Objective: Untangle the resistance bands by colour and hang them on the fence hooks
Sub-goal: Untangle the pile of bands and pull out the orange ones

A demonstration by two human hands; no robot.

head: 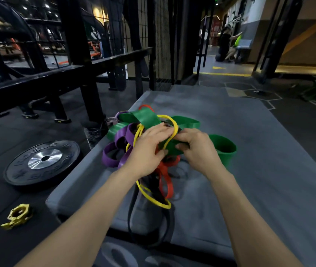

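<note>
A tangled heap of resistance bands lies on a grey mat (249, 170). It holds wide green bands (223, 149), purple bands (113, 153), a thin yellow band (153, 199), a red band (165, 180) and black bands (165, 228) trailing toward me. My left hand (147, 149) rests on the heap's middle, fingers curled around the yellow band and a green fold. My right hand (195, 149) pinches a green band right beside it. The wire fence (153, 35) stands behind the mat; I see no hooks on it.
A black weight plate (43, 162) lies on the floor to the left, with a yellow barbell collar (17, 215) nearer me. A black steel rack (76, 54) rises at the left. A person (226, 45) crouches far back right.
</note>
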